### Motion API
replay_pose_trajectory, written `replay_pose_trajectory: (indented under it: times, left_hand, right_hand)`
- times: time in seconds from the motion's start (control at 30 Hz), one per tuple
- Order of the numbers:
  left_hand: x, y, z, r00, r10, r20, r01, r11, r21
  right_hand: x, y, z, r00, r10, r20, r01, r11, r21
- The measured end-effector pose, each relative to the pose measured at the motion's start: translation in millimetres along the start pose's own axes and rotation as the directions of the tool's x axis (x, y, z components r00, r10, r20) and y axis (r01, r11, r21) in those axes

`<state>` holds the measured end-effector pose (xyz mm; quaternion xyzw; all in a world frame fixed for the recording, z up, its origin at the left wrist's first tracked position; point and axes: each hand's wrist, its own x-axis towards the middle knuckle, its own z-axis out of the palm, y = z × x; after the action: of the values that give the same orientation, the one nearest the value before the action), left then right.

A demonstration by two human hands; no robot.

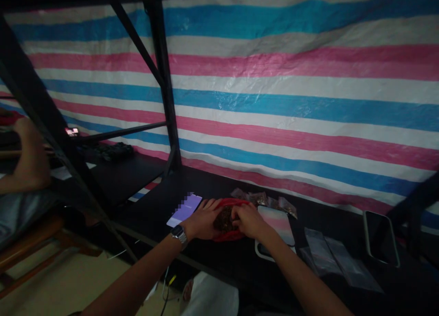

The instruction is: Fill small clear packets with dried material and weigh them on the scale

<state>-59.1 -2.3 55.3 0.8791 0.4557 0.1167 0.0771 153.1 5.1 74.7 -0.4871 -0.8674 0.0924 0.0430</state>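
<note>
A red bowl [229,203] sits on the black bench, filled with a dark brown crumbly heap [223,218]. My left hand [201,220], with a watch on its wrist, rests on the bowl's left rim and touches the heap. My right hand [249,220] is curled over the right side of the bowl, fingers in the brown material. Whether either hand pinches any of it is hidden. Several small clear filled bags [264,199] lie just behind the bowl.
A lit phone [184,209] lies left of the bowl. A flat scale-like device [278,228] sits to the right, then empty clear bags [329,254] and a dark phone [380,238]. A striped tarp [291,96] backs the bench. Another person's arm [29,158] shows far left.
</note>
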Motion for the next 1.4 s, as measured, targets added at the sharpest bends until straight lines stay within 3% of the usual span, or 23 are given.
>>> replay_pose_trajectory:
  times: [0.23, 0.47, 0.63, 0.83, 1.1, 1.2, 1.27, 1.33, 1.4]
  left_hand:
    - [6, -6, -2.7, 0.994, 0.044, 0.100, -0.041, 0.999, -0.034]
    - [6, -5, 0.3, 0.987, 0.094, 0.133, -0.087, 0.995, -0.057]
    - [-2, -11, -3.8, 0.992, 0.093, 0.087, -0.085, 0.992, -0.088]
    - [-12, -14, -2.9, 0.999, 0.036, 0.017, -0.034, 0.993, -0.113]
    - [-16, 9, 20.6, 0.990, -0.079, -0.120, 0.064, 0.990, -0.123]
    - [-22, 22, 34.3, 0.962, -0.111, -0.251, 0.087, 0.991, -0.106]
    - [-28, 26, 43.8, 0.904, -0.065, -0.424, 0.051, 0.998, -0.043]
    - [-33, 25, 51.2, 0.837, 0.009, -0.548, 0.010, 0.999, 0.032]
    - [-38, 20, 55.1, 0.797, 0.056, -0.602, -0.009, 0.997, 0.080]
  right_hand:
    - [-1, 4, 6, 0.999, 0.003, -0.054, 0.003, 0.995, 0.102]
    - [-7, 9, 17, 0.991, 0.017, -0.136, 0.006, 0.986, 0.165]
    - [-10, 6, 18, 0.982, 0.010, -0.189, 0.020, 0.987, 0.159]
    - [-1, 5, 10, 0.968, 0.099, -0.231, -0.092, 0.995, 0.043]
    - [10, -3, 16, 0.943, 0.171, -0.287, -0.197, 0.978, -0.065]
    - [9, -6, 15, 0.936, 0.167, -0.310, -0.185, 0.982, -0.029]
    - [0, -1, 7, 0.922, 0.173, -0.346, -0.182, 0.983, 0.006]
    - [-19, 14, -4, 0.890, 0.219, -0.400, -0.223, 0.974, 0.039]
    - [-51, 39, -17, 0.845, 0.307, -0.437, -0.312, 0.948, 0.063]
